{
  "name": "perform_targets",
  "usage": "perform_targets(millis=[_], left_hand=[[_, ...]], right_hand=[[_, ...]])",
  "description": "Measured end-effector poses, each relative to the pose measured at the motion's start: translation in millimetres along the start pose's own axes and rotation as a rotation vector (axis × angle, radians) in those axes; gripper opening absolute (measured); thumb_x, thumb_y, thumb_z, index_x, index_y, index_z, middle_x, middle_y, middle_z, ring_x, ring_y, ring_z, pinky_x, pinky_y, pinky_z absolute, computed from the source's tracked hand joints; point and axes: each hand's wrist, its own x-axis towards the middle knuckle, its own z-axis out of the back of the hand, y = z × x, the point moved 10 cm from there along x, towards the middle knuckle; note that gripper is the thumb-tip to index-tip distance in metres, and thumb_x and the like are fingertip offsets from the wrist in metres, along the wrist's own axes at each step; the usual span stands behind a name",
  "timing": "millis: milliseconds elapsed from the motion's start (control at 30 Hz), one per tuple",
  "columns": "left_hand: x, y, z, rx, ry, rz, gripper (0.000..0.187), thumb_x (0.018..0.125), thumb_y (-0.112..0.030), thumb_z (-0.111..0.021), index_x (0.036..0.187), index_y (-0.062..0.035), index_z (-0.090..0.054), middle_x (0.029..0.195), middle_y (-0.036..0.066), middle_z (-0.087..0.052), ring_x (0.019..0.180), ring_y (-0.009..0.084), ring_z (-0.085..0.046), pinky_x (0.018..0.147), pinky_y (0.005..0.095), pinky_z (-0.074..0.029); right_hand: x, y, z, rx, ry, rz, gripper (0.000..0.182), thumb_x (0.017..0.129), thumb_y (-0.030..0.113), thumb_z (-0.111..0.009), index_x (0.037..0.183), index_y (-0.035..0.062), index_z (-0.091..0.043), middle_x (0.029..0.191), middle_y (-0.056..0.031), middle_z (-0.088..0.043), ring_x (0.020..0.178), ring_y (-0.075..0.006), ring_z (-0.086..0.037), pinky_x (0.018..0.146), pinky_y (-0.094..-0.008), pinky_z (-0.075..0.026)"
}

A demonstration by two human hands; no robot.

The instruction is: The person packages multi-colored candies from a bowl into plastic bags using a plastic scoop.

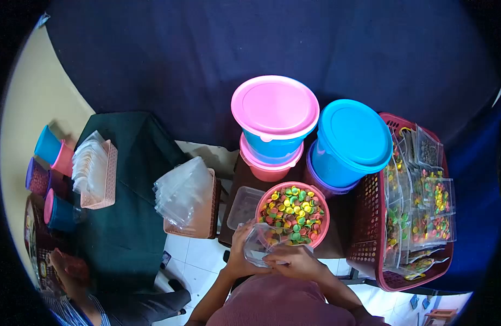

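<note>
A clear plastic bag point(256, 245) is between my two hands, in front of a pink tub point(327, 217) full of colourful round pieces point(294, 209) in yellow, green, red and brown. My left hand point(239, 255) is closed on the bag's left side. On its right side, my right hand point(296, 261) has its fingers bent together at the bag's edge. The bag looks empty or nearly so. A clear plastic container point(242, 209) stands left of the tub, just beyond my left hand.
Pink-lidded point(275, 106) and blue-lidded point(354, 135) tubs stand behind. A maroon basket point(370, 239) at right holds filled bags point(438, 198). Stacked bags point(182, 190) lie in a peach basket point(190, 225); another stack point(90, 165) sits farther left. A person's arm point(71, 277) shows at lower left.
</note>
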Motion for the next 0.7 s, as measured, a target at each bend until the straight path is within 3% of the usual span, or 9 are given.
perform_targets(millis=[133, 200, 567, 633, 700], left_hand=[[-4.1, 5.0, 0.1, -0.145, 0.007, 0.034, 0.109, 0.045, -0.032, -0.084, 0.129, -0.0088, -0.018, 0.127, 0.018, -0.032, 0.118, 0.0315, -0.034, 0.097, 0.0454, -0.024], [-3.7, 8.2, 4.0, -0.296, -0.030, 0.029, 0.121, 0.039, -0.029, -0.086, 0.131, -0.0075, -0.012, 0.131, 0.019, -0.026, 0.119, 0.0300, -0.032, 0.095, 0.0431, -0.032], [8.7, 16.8, 7.7, -0.532, -0.037, 0.174, 0.122, 0.040, -0.028, -0.086, 0.131, -0.0030, -0.009, 0.129, 0.019, -0.029, 0.116, 0.0283, -0.036, 0.095, 0.0415, -0.033], [4.3, 23.5, 7.4, -0.590, 0.003, 0.230, 0.124, 0.038, -0.028, -0.087, 0.131, -0.0016, -0.009, 0.129, 0.019, -0.029, 0.116, 0.0279, -0.036, 0.095, 0.0408, -0.032], [6.9, 19.0, 18.0, -0.277, 0.017, 0.150, 0.123, 0.036, -0.026, -0.087, 0.130, -0.0004, -0.013, 0.128, 0.019, -0.030, 0.116, 0.0271, -0.036, 0.095, 0.0392, -0.033]], right_hand=[[3.1, 12.8, -3.8, -0.048, -0.027, 0.011, 0.021, 0.069, 0.007, -0.063, 0.090, 0.0110, -0.063, 0.076, -0.0048, -0.059, 0.063, -0.0194, -0.059, 0.054, -0.0283, -0.048], [2.7, 12.7, -7.7, -0.031, -0.040, -0.010, 0.023, 0.071, 0.007, -0.060, 0.094, 0.0111, -0.061, 0.079, -0.0057, -0.058, 0.066, -0.0213, -0.059, 0.057, -0.0300, -0.048], [-2.2, 28.4, -14.0, -0.053, -0.171, -0.022, 0.028, 0.072, 0.008, -0.060, 0.100, 0.0090, -0.056, 0.089, -0.0066, -0.058, 0.069, -0.0232, -0.060, 0.057, -0.0312, -0.050], [-8.1, 30.9, 15.2, 0.016, -0.409, -0.044, 0.030, 0.070, 0.010, -0.063, 0.099, 0.0062, -0.055, 0.096, -0.0074, -0.057, 0.077, -0.0232, -0.060, 0.062, -0.0327, -0.050], [-30.0, 20.5, 44.3, 0.002, -0.584, -0.109, 0.031, 0.069, 0.008, -0.063, 0.098, 0.0011, -0.055, 0.098, -0.0148, -0.056, 0.087, -0.0254, -0.057, 0.069, -0.0324, -0.047]])
